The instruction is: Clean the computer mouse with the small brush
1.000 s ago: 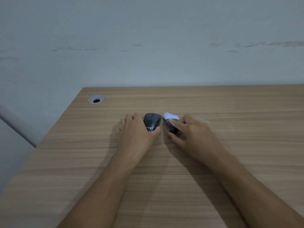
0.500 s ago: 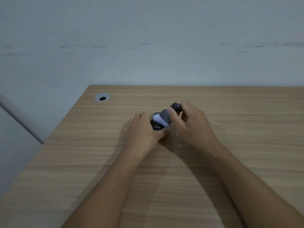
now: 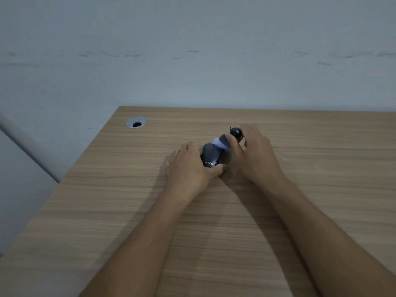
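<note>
1. Near the middle of the worktop (image 3: 321,168), head view: the computer mouse (image 3: 209,156) sits flat, dark, with white lettering on its near end. The left hand (image 3: 190,166) is clamped around its left side and near end, thumb tucked under the lettering.

2. Same view, right side: the right hand (image 3: 255,153) is closed on the small brush (image 3: 225,142), fingers pinching the dark round handle end. The pale bristle head points down-left and touches the far right part of the mouse top.

3. Change: a second ago the brush lay on the worktop just right of the mouse, with the right hand only reaching onto it. Half a second ago it was already lifted and tipped toward the mouse. Now the bristles sit on the mouse shell. The left hand has kept its grip on the mouse throughout.

4. Meaning, as judged: pickup is finished and brushing is beginning; little of the surface is likely cleaned yet.

5. Next, likely: short strokes across the top and along the button seams, with the left hand bracing.

6. Far left corner: a round cable grommet (image 3: 136,122), well apart and uninvolved.
</note>
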